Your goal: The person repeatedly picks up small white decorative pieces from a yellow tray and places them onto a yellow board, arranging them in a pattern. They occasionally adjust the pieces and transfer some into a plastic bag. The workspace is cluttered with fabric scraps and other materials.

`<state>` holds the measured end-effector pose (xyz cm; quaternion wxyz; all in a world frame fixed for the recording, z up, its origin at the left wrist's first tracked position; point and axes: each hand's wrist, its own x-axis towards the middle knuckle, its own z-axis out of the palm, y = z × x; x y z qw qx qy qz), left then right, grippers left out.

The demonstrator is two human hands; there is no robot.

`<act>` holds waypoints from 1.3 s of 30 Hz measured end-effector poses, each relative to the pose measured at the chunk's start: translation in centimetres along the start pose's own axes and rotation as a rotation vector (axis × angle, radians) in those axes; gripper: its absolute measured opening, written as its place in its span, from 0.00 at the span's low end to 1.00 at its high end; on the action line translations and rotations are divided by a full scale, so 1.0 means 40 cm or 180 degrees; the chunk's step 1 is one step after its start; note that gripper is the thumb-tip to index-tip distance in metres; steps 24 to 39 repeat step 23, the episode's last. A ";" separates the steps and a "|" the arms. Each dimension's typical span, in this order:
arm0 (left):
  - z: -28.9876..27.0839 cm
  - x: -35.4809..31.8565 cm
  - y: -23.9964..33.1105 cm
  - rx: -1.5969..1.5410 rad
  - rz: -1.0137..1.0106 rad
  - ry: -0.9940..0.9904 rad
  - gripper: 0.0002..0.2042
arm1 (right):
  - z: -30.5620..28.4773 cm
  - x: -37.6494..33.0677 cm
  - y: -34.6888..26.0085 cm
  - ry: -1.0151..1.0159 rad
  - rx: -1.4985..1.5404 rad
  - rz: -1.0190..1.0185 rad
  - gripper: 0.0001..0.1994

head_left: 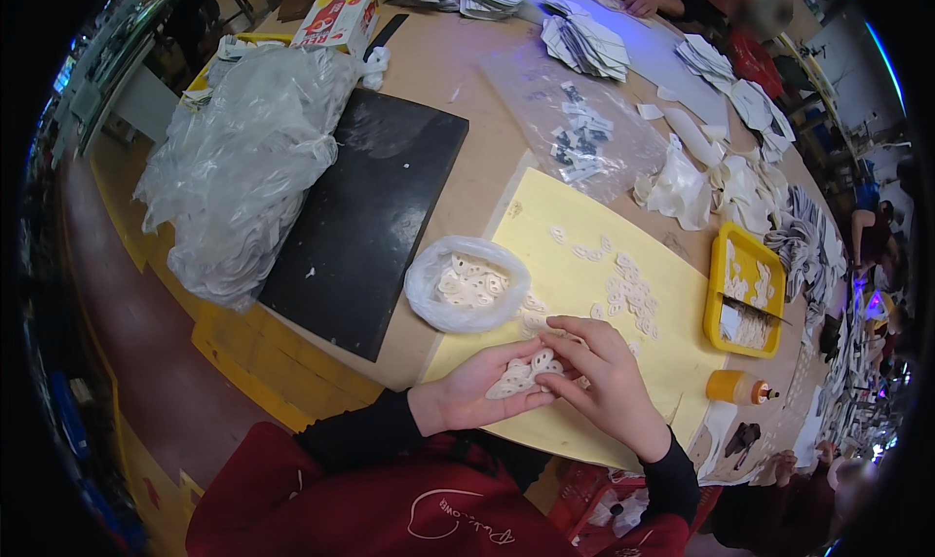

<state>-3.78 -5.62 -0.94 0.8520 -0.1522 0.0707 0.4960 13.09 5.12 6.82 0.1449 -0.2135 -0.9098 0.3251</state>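
Note:
My left hand [463, 389] is cupped palm up, cradling a small heap of cream oval pieces with holes [520, 376]. Over the heap bends my right hand [616, 387], its thumb and fingers curled onto the pieces at the heap's right side. Just beyond my hands, a clear plastic bag [421, 286] with its mouth rolled wide holds many more such pieces. Further loose cream pieces [631, 296] lie scattered on the yellow sheet [531, 211] under my hands.
A yellow tray [719, 314] with cream pieces and a bottle of amber liquid [732, 387] stand right. Left are a black board [385, 187] and a large plastic bag [248, 158]. Stacks of cut pieces [586, 46] lie at the back, where another person's hand [643, 2] rests.

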 end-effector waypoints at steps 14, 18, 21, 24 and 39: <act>-0.006 -0.068 0.033 -0.0107 0.0050 0.0034 0.16 | 0.000 0.063 -0.032 -0.0203 0.0454 0.0170 0.10; -0.015 -0.100 0.051 -0.0497 0.0017 -0.0506 0.22 | -0.007 0.120 -0.042 -0.0096 0.0764 0.0380 0.10; -0.018 -0.126 0.059 -0.1021 -0.0034 -0.0648 0.27 | 0.000 0.179 -0.041 -0.0008 0.0654 0.0195 0.11; -0.022 -0.138 0.061 -0.1242 -0.0032 -0.0705 0.28 | 0.010 0.215 -0.045 -0.0097 0.0515 -0.0041 0.11; -0.022 -0.138 0.061 -0.1242 -0.0032 -0.0705 0.28 | 0.010 0.215 -0.045 -0.0097 0.0515 -0.0041 0.11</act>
